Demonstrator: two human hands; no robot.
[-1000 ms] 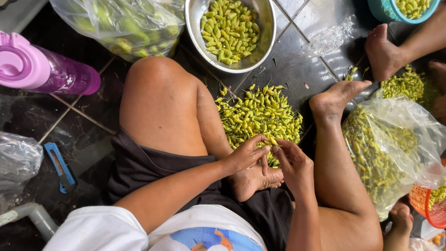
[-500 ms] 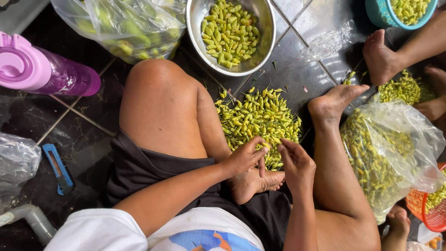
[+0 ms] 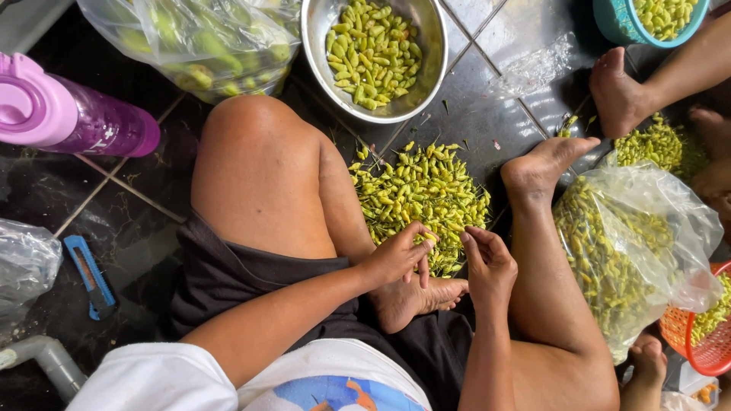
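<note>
1. Sitting on a dark tiled floor with pale grout lines, a person works with bent legs spread around a loose pile of small green chilies.
2. The left hand pinches one chili at the near edge of the pile, fingers closed on it.
3. The right hand hangs just beside it, fingers curled inward; whether it grips anything I cannot tell.
4. Both hands hover above the person's tucked foot, near the pile.
5. Far of the pile stands a metal bowl holding more chilies.
6. At the far left lies a clear plastic bag of green produce, and beside it a purple bottle rests on its side.
7. A blue utility knife lies on the floor at the near left, next to a crumpled plastic bag and a grey pipe.
8. On the right sits another clear bag of chilies, with an orange basket beyond it.
9. A teal bowl sits far right, by another person's foot.
</note>
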